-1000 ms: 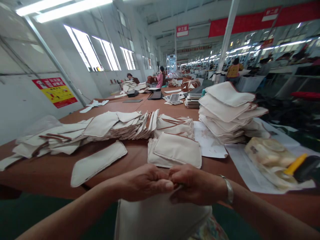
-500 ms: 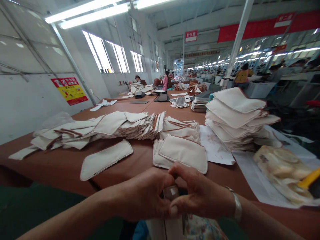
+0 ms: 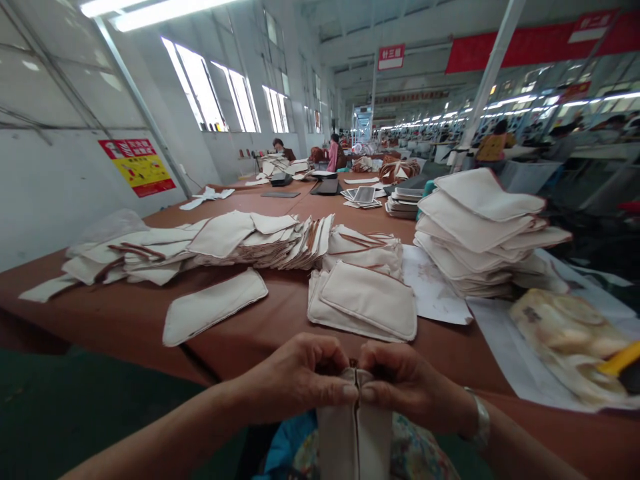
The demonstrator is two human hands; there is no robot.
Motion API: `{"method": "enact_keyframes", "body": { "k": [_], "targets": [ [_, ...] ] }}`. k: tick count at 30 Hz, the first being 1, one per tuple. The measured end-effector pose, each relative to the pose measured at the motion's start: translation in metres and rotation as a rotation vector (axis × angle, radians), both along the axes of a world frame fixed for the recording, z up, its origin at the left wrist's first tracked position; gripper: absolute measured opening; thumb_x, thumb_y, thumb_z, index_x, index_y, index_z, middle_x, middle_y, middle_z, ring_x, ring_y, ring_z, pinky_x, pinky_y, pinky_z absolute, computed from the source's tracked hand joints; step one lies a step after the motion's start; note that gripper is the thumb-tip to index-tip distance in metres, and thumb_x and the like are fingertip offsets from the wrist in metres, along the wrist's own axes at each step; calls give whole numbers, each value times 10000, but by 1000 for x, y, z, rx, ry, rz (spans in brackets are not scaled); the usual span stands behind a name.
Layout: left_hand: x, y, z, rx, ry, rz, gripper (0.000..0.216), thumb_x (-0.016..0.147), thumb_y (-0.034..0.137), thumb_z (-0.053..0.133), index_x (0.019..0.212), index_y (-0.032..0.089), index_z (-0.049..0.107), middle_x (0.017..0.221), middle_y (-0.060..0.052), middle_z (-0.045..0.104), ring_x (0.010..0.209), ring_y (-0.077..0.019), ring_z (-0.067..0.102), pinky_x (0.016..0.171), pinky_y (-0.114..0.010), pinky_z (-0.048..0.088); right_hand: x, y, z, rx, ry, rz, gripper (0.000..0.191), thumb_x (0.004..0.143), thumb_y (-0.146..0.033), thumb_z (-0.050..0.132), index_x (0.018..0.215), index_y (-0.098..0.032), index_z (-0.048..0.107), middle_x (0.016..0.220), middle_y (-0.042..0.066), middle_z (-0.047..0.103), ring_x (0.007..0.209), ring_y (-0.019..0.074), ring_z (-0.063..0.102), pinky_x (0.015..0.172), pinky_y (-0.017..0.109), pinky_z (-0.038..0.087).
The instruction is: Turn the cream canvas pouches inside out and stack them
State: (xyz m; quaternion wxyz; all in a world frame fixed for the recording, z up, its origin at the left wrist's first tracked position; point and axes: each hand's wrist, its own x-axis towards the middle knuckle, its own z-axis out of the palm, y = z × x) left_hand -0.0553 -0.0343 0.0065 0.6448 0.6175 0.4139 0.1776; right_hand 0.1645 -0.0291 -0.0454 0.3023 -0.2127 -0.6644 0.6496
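Two hands (image 3: pixel 307 380) (image 3: pixel 413 383) pinch a cream piece (image 3: pixel 343 433) between them, its length below.

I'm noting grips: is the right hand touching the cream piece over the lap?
Touching. The head view shows the right hand with its thumb on the cream piece near its top end.

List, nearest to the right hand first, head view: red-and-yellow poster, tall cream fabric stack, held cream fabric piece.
1. Held cream fabric piece: bottom centre.
2. Tall cream fabric stack: right.
3. Red-and-yellow poster: far left.
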Motion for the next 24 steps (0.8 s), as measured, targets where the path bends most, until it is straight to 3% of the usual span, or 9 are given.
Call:
{"method": "enact_keyframes", "body": {
  "k": [8,12,15,18,24],
  "targets": [
    [11,7,0,-14,41,-14,288,784,387,648,782,107,582,660,23,487,593,-87,353,522,-209,259,7,0,-2,-43,-40,-63,335,856,-462,626,881,-141,531,751,-17,446,668,111,339,572,223,286],
    [18,8,1,83,140,-13,146,767,261,568,708,147,500,635,42,431,583,-91,340,511,-206,277,1,-1,4,-14,-62,-150,314,810,-415,689,850,-133,558,751,-11,501,677,114,393,603,221,327],
    [21,9,2,184,242,-20,100,768,219,522,698,148,522,619,46,423,571,-92,337,500,-204,276,-2,-2,6,-74,-72,-188,274,839,-384,656,801,-123,583,740,11,563,653,112,429,590,215,342],
    [22,11,0,197,277,-29,110,771,222,519,733,136,575,616,43,447,567,-95,355,499,-204,279,-1,-4,3,-145,-50,-217,262,848,-371,643,790,-119,601,748,30,610,618,104,440,552,202,337],
    [23,19,-3,94,219,-64,266,789,361,586,775,99,631,613,43,432,560,-87,332,487,-203,252,0,-5,-5,-88,-118,-361,204,831,-316,649,785,-119,620,697,4,578,606,106,445,533,196,345]
  ]
}}
